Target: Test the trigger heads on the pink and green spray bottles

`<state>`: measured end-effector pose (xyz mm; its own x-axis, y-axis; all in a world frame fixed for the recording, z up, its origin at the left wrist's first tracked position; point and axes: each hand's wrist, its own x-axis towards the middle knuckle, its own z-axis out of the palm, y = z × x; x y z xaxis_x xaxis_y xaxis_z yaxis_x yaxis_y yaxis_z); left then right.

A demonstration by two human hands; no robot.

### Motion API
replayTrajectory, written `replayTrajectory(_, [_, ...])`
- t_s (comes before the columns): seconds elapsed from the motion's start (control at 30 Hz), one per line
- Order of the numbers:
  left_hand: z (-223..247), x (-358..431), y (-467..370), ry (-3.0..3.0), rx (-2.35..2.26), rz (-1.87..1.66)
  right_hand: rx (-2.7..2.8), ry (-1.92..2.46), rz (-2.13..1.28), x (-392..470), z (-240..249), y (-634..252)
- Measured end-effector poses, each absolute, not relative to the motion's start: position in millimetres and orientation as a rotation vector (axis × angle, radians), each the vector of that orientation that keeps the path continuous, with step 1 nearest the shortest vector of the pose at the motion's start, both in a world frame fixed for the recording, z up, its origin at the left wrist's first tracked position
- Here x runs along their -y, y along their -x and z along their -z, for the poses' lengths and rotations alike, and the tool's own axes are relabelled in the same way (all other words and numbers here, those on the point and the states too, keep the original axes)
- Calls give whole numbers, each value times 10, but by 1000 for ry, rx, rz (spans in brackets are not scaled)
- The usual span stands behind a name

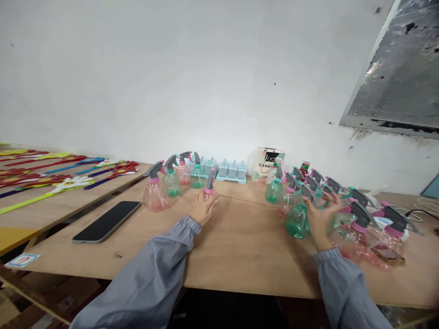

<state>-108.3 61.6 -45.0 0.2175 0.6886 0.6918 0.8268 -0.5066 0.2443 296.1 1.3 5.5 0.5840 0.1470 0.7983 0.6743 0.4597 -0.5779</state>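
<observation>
My left hand (203, 208) is closed around a pink spray bottle (210, 181) with a grey trigger head; the palm and fingers cover most of its body. My right hand (322, 217) is raised with thumb and fingers apart, just right of a green spray bottle (297, 223). Whether it touches that bottle's head is hard to tell. To the right of this hand stand clear pink spray bottles (350, 237) with grey heads. Near my left hand, a pink bottle (156, 194) and a green bottle (172, 183) stand upright in a small group with others.
A black phone (107, 221) lies on the wooden table (247, 256). Against the wall are a light-blue popsicle mould set (232, 171) and a printed box (265, 164). Colourful plastic hand clappers (73, 183) cover the left table. Another phone (386, 251) lies among the right-hand bottles.
</observation>
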Motion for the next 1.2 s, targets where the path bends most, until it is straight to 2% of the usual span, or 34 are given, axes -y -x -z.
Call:
replayTrajectory(0.07, [441, -590, 1065, 2333, 1425, 1157, 841, 966, 624, 154, -17, -2890])
replayTrajectory(0.13, [442, -526, 993, 2372, 1381, 1122, 905, 870, 690, 317, 13, -2721])
replayTrajectory(0.2, [455, -411, 855, 2419, 1336, 1051, 1171, 865, 513, 416, 25, -2449])
replayTrajectory(0.27, [479, -250, 661, 2462, 1290, 985, 1459, 947, 177, 415, 22, -2114])
replayTrajectory(0.4, [540, 106, 263, 2511, 1106, 1006, 1587, 1015, -322, 213, 9, -1520])
replayTrajectory(0.57, [568, 299, 218, 2722, 948, 934, 1540, 958, -476, 93, -35, -1297])
replayTrajectory(0.73, [212, -48, 899, 3269, 633, 829, 1525, 1024, -471, 185, -149, -1404])
replayTrajectory(0.8, [-70, -357, 1189, 3375, 904, 741, 1501, 1013, -521, 201, -174, -1420])
replayTrajectory(0.9, [-438, -913, 1422, 2734, 1856, 853, 1465, 990, -585, 190, -167, -1406])
replayTrajectory(0.93, [-511, -1096, 1444, 2568, 1975, 887, 1450, 992, -592, 181, -155, -1399])
replayTrajectory(1.07, [-550, -1689, 1406, 2244, 2203, 902, 1418, 999, -537, 135, -103, -1403])
replayTrajectory(1.2, [-425, -1980, 1355, 2171, 2216, 878, 1449, 968, -535, 114, -89, -1431])
